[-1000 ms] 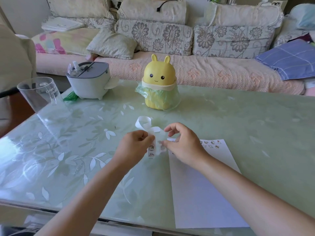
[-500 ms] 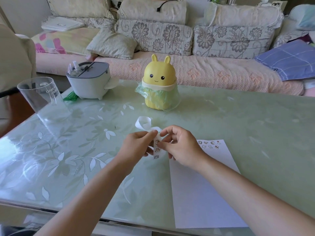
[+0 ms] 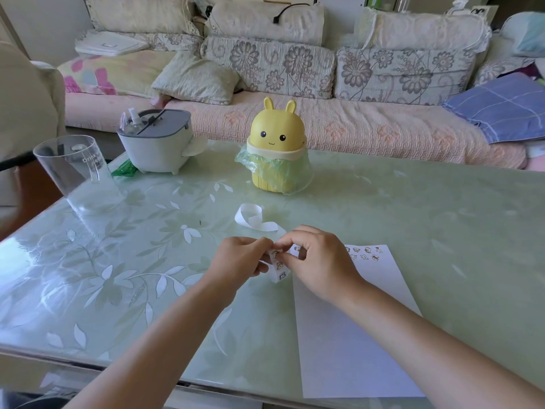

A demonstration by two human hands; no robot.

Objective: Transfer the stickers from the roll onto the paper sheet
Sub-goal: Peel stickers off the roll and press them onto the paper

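A: What's different from 1 second ago?

B: The right hand (image 3: 321,261) has closed in. Then its forefinger was lifted clear of the sticker strip (image 3: 278,268). Now its thumb and forefinger are curled tight, tips together on the strip's top sticker, right against the left fingertips.

A: And the left hand (image 3: 239,258)?

B: Much the same: its fingers are curled round the strip from the other side, pinching it just left of the right thumb. It has barely moved.

A: Where does the strip sit?

B: Between the 2 sets of fingertips, held up off the table (image 3: 413,208). Its free end hangs below them, with 3 printed stickers showing, the top 1 at the pinch. A loop of backing (image 3: 253,219) trails away beyond the knuckles and rests on the table.

A: Meaning for the task?

B: I'd say the reach is over and a peel is starting. I can't tell whether an edge has lifted yet; the fingertips hide it.

A: The paper sheet (image 3: 354,335)?

B: It lies flat under and behind the right wrist, with a small cluster of stickers (image 3: 364,252) already placed at its far edge, just right of the right knuckles. Most of it is bare, so this looks like early work.
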